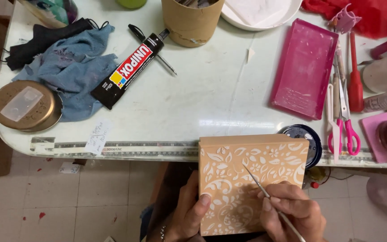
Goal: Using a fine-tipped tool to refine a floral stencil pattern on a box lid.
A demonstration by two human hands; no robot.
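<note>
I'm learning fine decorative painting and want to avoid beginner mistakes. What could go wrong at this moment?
1. The tan wooden box with white floral pattern is held off the table edge by the left hand alone; it might tilt or slip.
2. The right hand rests near painted leaves while guiding the thin brush; it may smudge any wet paint.

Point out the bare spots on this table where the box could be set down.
Widest bare patch: mid-table, between the black glue tube and the pink tray, below the cardboard cup. Crowded: the right edge around the pink scissors, the left by the blue rag and round tin.
</note>
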